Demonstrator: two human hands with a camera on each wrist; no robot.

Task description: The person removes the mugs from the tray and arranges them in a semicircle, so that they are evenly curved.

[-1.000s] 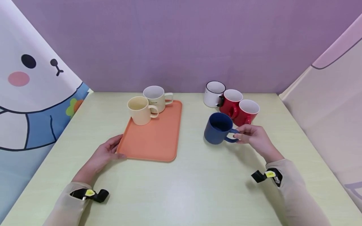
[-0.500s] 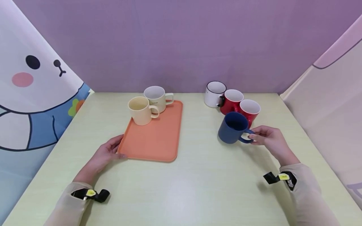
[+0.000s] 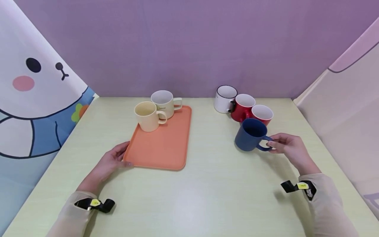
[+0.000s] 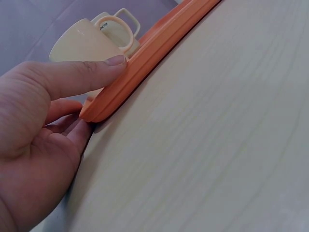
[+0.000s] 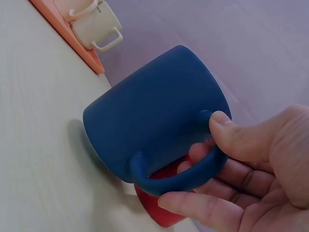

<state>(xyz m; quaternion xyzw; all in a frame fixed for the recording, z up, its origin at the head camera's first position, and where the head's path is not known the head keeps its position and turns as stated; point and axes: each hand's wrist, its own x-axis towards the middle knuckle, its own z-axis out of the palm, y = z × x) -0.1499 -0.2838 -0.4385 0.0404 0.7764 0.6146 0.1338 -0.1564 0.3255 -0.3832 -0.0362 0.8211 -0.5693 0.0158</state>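
Observation:
My right hand (image 3: 288,148) holds a blue mug (image 3: 249,136) by its handle, thumb on top and fingers through and under the loop in the right wrist view. The mug is nearly upright and low over the table; whether its base touches is hard to tell. It partly covers a red mug (image 3: 263,114) behind it. At the near left corner of an orange tray (image 3: 158,149), my left hand (image 3: 109,163) grips the rim between thumb and fingers. Toward the tray's far left stand a cream mug (image 3: 146,120) and an off-white mug (image 3: 163,103), handles pointing right.
Another red mug (image 3: 240,110) and a white mug with a black rim (image 3: 223,102) stand at the back right, close together. A purple backdrop (image 3: 189,49) rises along the table's far edge. Bare table (image 3: 207,131) lies between tray and mugs.
My right hand has moved the blue mug to the right, in front of the nearer red mug. My left hand and the tray have stayed in place.

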